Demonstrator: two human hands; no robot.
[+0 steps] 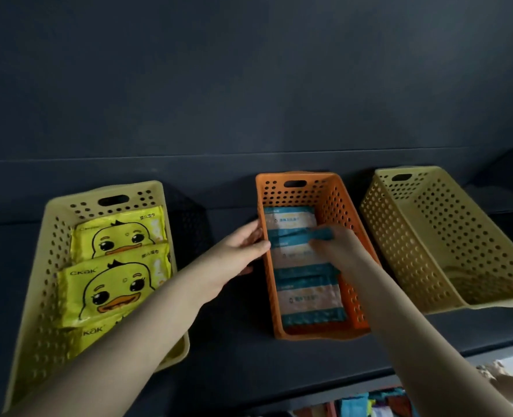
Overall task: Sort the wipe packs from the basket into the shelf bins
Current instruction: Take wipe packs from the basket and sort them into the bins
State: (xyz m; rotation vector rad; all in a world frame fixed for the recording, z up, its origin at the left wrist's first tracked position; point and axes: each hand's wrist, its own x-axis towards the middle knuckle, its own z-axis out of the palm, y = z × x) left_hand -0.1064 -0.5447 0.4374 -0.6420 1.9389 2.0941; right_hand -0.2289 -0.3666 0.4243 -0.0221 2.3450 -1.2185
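An orange perforated bin (339, 200) sits mid-shelf with several teal-and-white wipe packs (308, 299) laid in a row inside. My right hand (336, 245) reaches into it from above, fingers closed on the teal edge of a wipe pack (321, 234) near the middle of the row. My left hand (243, 248) rests on the bin's left rim, fingers curled over the edge. A pale yellow bin (38, 266) at the left holds three yellow duck-print wipe packs (111, 290). The source basket is out of view.
Another pale yellow perforated bin (447, 236) stands at the right with nothing visible in it. A black bin (189, 230) hides between the left and orange bins. Dark shelf wall behind. Colourful packs (369, 404) show below the shelf's front edge.
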